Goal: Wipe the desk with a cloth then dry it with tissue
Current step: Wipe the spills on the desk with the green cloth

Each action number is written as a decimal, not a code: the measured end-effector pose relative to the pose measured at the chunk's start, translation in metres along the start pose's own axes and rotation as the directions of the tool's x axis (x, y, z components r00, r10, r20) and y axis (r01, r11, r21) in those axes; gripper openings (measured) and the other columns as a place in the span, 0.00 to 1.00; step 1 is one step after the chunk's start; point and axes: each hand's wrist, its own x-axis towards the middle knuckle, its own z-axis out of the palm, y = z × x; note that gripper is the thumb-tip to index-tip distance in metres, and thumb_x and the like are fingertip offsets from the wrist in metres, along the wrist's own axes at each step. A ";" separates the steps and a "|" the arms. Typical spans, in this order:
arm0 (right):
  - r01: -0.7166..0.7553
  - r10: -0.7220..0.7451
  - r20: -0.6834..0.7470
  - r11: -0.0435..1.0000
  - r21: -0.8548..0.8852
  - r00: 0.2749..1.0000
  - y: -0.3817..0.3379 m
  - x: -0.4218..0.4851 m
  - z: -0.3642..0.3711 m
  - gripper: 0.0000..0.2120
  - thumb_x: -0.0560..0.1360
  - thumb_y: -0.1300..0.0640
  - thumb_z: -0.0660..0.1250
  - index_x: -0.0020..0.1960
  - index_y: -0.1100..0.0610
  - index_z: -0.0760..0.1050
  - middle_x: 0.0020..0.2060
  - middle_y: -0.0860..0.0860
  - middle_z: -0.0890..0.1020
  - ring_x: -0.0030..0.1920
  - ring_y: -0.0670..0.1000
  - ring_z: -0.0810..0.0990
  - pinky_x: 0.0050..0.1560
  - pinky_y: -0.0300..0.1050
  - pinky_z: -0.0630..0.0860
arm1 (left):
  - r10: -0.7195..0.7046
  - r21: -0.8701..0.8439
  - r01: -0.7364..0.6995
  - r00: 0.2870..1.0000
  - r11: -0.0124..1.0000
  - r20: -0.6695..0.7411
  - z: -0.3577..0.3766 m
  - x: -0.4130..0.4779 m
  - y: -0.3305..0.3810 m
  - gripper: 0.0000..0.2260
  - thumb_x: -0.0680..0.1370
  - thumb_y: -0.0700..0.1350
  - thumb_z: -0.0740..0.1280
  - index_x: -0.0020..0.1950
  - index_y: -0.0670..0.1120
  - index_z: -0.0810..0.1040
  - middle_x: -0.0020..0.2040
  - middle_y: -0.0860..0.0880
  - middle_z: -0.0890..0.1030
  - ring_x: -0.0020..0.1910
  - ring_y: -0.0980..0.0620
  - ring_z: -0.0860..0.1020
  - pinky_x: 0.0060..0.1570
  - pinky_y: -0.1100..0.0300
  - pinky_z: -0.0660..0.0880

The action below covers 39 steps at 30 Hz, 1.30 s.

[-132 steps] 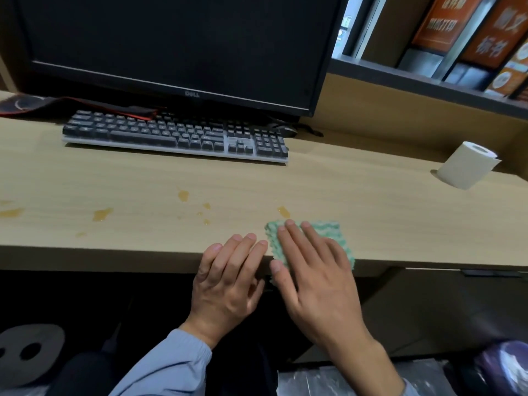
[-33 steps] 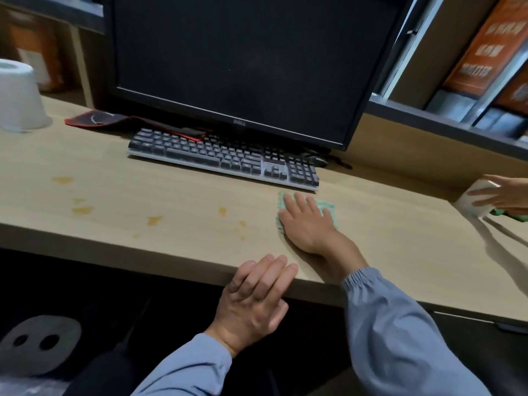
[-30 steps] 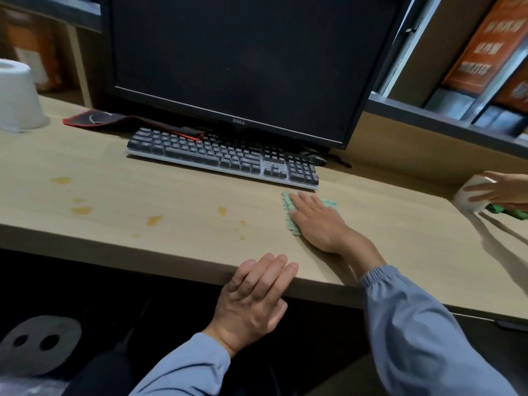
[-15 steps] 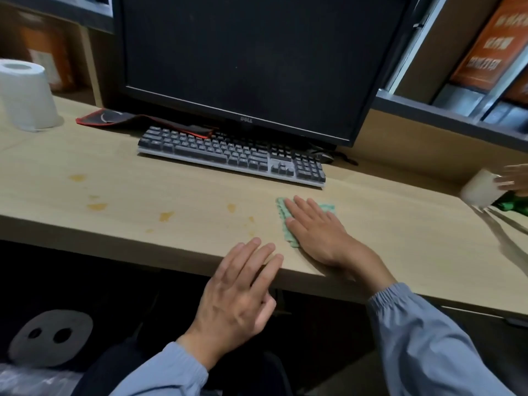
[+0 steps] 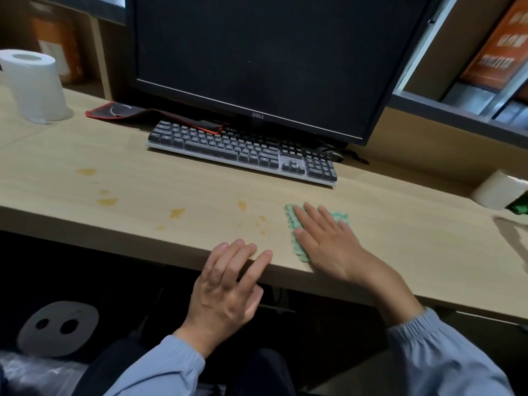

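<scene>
Right hand [image 5: 325, 241]: lay flat, fingers spread, palm pressing the green cloth [image 5: 294, 235] onto the counter [image 5: 400, 252].
Left hand [image 5: 228, 287]: open, fingertips resting on the counter's front edge, holding nothing.
Cloth: near the front edge, just right of the yellow stains [image 5: 177, 213].
Tissue rolls: one upright at far left [image 5: 35, 85], another at far right [image 5: 498, 194].
Keyboard [image 5: 243, 151]: behind the cloth, under the monitor [image 5: 271, 58].

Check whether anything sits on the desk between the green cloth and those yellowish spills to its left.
Nothing visible does. The right hand presses the green cloth flat on the desk, and only bare wood lies between it and the nearest spills. The keyboard sits farther back, and the left hand rests at the front edge.
</scene>
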 end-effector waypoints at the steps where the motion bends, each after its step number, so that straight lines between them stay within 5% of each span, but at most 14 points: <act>1: -0.032 0.032 0.022 0.999 -0.002 0.999 0.008 0.005 -0.005 0.27 0.86 0.40 0.40 0.83 0.39 0.36 0.82 0.40 0.38 0.81 0.46 0.34 0.80 0.55 0.37 | -0.001 0.001 0.002 1.000 1.000 -0.010 0.002 0.000 0.000 0.23 0.77 0.43 0.64 0.73 0.47 0.74 0.67 0.45 0.72 0.69 0.44 0.72 0.75 0.46 0.67; 7: -0.150 0.151 -0.028 0.988 0.034 0.988 0.001 0.059 -0.017 0.28 0.86 0.42 0.40 0.84 0.46 0.39 0.83 0.46 0.39 0.82 0.53 0.36 0.79 0.62 0.38 | -0.013 -0.010 0.012 0.999 1.000 -0.050 0.007 0.002 0.004 0.23 0.74 0.42 0.65 0.71 0.46 0.75 0.66 0.45 0.71 0.67 0.44 0.72 0.71 0.45 0.70; 17: 0.016 -0.015 0.011 1.000 -0.024 1.000 -0.028 -0.011 0.004 0.27 0.86 0.40 0.39 0.83 0.40 0.35 0.81 0.40 0.36 0.80 0.46 0.32 0.80 0.56 0.36 | -0.005 -0.021 0.004 0.997 1.000 -0.072 0.009 0.001 0.000 0.22 0.76 0.43 0.64 0.71 0.47 0.75 0.67 0.45 0.72 0.67 0.45 0.73 0.72 0.47 0.70; 28: -0.105 0.109 -0.057 0.993 0.060 0.992 -0.021 0.069 -0.016 0.29 0.86 0.41 0.40 0.85 0.46 0.41 0.84 0.46 0.41 0.83 0.51 0.38 0.79 0.62 0.38 | 0.015 -0.038 -0.016 0.999 0.999 -0.029 0.001 0.001 -0.001 0.23 0.77 0.43 0.62 0.73 0.46 0.74 0.68 0.45 0.72 0.69 0.45 0.73 0.72 0.45 0.70; 39: -0.020 0.021 -0.061 1.000 0.014 0.998 -0.043 -0.054 0.013 0.27 0.86 0.41 0.39 0.83 0.39 0.37 0.82 0.39 0.36 0.80 0.43 0.31 0.80 0.55 0.36 | 0.006 -0.036 -0.007 1.000 0.999 -0.026 0.003 0.001 -0.001 0.23 0.77 0.44 0.63 0.73 0.47 0.74 0.68 0.45 0.72 0.69 0.44 0.73 0.72 0.45 0.70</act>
